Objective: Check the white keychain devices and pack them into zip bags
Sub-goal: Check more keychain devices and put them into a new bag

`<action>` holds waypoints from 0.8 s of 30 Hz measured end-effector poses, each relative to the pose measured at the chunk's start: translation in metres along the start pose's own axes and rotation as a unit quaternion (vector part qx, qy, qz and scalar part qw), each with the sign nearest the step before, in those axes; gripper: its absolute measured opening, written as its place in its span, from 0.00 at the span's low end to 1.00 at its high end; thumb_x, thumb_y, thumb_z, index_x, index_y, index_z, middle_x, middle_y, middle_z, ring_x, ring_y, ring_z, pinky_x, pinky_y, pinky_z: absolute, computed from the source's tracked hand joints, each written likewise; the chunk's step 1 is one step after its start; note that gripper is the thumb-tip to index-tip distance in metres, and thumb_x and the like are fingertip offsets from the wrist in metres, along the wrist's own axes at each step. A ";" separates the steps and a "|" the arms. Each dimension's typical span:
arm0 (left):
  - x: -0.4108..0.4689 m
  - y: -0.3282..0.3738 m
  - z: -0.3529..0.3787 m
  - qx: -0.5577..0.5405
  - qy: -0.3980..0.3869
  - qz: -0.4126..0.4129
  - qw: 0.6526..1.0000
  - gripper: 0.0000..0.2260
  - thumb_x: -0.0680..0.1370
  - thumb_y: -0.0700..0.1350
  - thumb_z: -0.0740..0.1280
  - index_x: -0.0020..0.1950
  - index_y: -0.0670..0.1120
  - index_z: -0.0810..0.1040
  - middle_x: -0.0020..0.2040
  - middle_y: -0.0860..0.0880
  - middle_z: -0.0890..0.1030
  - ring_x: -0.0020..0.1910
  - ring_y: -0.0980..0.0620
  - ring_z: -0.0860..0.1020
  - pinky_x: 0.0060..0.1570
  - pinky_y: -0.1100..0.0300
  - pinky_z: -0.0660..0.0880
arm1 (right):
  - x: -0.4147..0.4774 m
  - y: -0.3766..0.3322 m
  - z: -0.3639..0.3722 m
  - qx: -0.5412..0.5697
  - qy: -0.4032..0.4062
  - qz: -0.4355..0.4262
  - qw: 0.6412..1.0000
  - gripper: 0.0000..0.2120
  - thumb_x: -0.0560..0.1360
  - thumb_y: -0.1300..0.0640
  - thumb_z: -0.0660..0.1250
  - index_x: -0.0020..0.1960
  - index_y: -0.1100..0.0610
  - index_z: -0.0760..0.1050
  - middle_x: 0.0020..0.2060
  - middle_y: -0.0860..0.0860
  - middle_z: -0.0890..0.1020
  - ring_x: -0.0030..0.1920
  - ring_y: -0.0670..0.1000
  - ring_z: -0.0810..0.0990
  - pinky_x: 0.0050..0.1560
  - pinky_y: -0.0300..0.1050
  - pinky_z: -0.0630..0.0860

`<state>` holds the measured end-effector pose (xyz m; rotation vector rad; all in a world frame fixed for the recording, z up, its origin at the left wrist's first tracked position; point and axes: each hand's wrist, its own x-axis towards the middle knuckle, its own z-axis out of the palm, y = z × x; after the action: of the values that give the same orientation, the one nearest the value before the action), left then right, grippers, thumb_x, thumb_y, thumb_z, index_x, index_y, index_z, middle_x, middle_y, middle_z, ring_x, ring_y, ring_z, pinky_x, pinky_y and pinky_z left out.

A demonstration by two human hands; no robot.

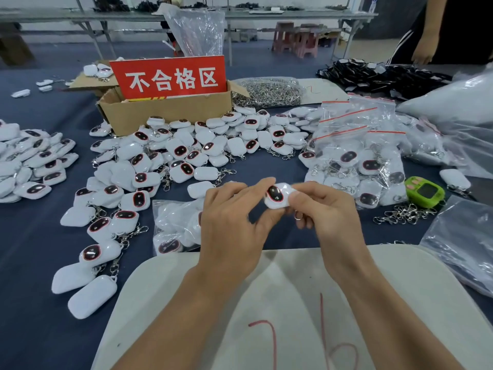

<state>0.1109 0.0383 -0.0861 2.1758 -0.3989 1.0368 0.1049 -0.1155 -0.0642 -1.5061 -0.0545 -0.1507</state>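
Both hands' fingers (269, 181) gripping one white device (277, 196), zip bags (354, 156) — devices inside, cardboard box (165, 113)

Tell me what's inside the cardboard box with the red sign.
The red sign stands in the cardboard box, with a yellow strip below it. Walls and sign hide everything else inside.

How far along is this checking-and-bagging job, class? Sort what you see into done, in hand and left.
Done: some devices already sit in the red-striped zip bags on the right. In hand: the left hand and right hand together hold one white keychain device, apparently checking it. Left: the large loose pile across the table, so most of the work remains.
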 end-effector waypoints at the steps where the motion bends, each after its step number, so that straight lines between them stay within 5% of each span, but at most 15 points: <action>1: -0.001 0.000 0.000 -0.002 -0.006 -0.010 1.000 0.17 0.77 0.57 0.69 0.57 0.48 0.86 0.45 0.54 0.82 0.50 0.55 0.74 0.54 0.59 0.68 | 0.000 0.000 -0.001 0.007 -0.003 -0.005 1.000 0.10 0.72 0.55 0.70 0.49 0.56 0.85 0.32 0.50 0.82 0.33 0.48 0.74 0.35 0.36 0.72; 4: 0.000 -0.001 -0.004 -0.017 -0.026 -0.052 0.998 0.15 0.79 0.59 0.67 0.56 0.52 0.86 0.41 0.55 0.83 0.47 0.59 0.75 0.57 0.64 0.65 | 0.001 0.000 -0.001 -0.005 -0.049 -0.023 0.999 0.08 0.72 0.57 0.70 0.48 0.55 0.86 0.34 0.55 0.82 0.34 0.49 0.76 0.37 0.38 0.73; 7: 0.005 -0.001 -0.009 0.000 -0.029 -0.127 0.991 0.25 0.75 0.57 0.70 0.72 0.53 0.77 0.32 0.58 0.75 0.40 0.57 0.72 0.54 0.69 0.64 | 0.003 0.007 -0.001 -0.079 0.011 -0.027 0.996 0.05 0.71 0.55 0.71 0.42 0.50 0.86 0.33 0.53 0.84 0.30 0.47 0.75 0.35 0.39 0.73; 11: 0.010 -0.011 -0.015 0.222 -0.119 -0.160 0.954 0.38 0.70 0.59 0.73 0.79 0.57 0.64 0.34 0.53 0.76 0.39 0.48 0.75 0.49 0.54 0.66 | 0.006 0.018 0.000 -0.131 0.116 -0.022 0.984 0.07 0.74 0.53 0.72 0.41 0.42 0.85 0.32 0.48 0.85 0.30 0.45 0.77 0.40 0.44 0.76; 17: 0.012 -0.012 -0.012 0.254 -0.165 -0.155 0.940 0.35 0.73 0.46 0.68 0.80 0.52 0.65 0.30 0.59 0.57 0.34 0.49 0.65 0.44 0.56 0.53 | 0.012 0.027 0.015 -0.190 0.102 0.023 0.976 0.05 0.69 0.46 0.69 0.39 0.42 0.84 0.32 0.48 0.84 0.41 0.53 0.82 0.43 0.44 0.78; 20: 0.011 -0.009 -0.013 0.262 -0.196 -0.149 0.933 0.37 0.73 0.54 0.71 0.80 0.55 0.62 0.33 0.58 0.68 0.40 0.49 0.75 0.46 0.55 0.55 | 0.015 0.029 0.024 -0.219 0.085 0.045 0.971 0.06 0.72 0.49 0.70 0.39 0.42 0.84 0.32 0.46 0.84 0.39 0.48 0.81 0.34 0.30 0.72; 24: 0.010 -0.009 -0.014 0.207 -0.194 -0.156 0.946 0.34 0.75 0.50 0.69 0.81 0.56 0.61 0.34 0.59 0.67 0.45 0.52 0.76 0.48 0.57 0.54 | 0.011 0.029 0.028 -0.235 0.080 0.053 0.967 0.06 0.73 0.48 0.69 0.41 0.41 0.84 0.32 0.44 0.83 0.35 0.42 0.79 0.36 0.35 0.71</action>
<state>0.1145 0.0546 -0.0760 2.7194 0.0042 0.5470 0.1212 -0.0869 -0.0896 -1.9607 0.2051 -0.2088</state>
